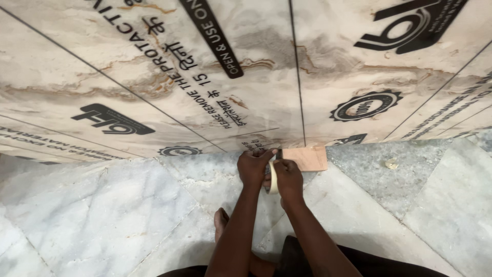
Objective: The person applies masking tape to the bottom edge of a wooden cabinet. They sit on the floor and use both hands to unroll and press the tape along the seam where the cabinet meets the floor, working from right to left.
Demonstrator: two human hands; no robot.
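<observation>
Marble floor [128,215] below filmed wall panels [154,77]. Left hand [253,166] pinched tape end at the panel foot; right hand [288,177] gripped the tape roll [273,179] beside a wood scrap [307,158]. Judged just begun: no strip seen stuck down yet.

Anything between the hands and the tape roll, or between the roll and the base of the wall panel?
Nothing visible. The left hand and right hand both already touch the masking tape roll, which sits right by the bottom edge of the film-covered wall panel. Only a small brown board piece lies beside it, to the right.
</observation>
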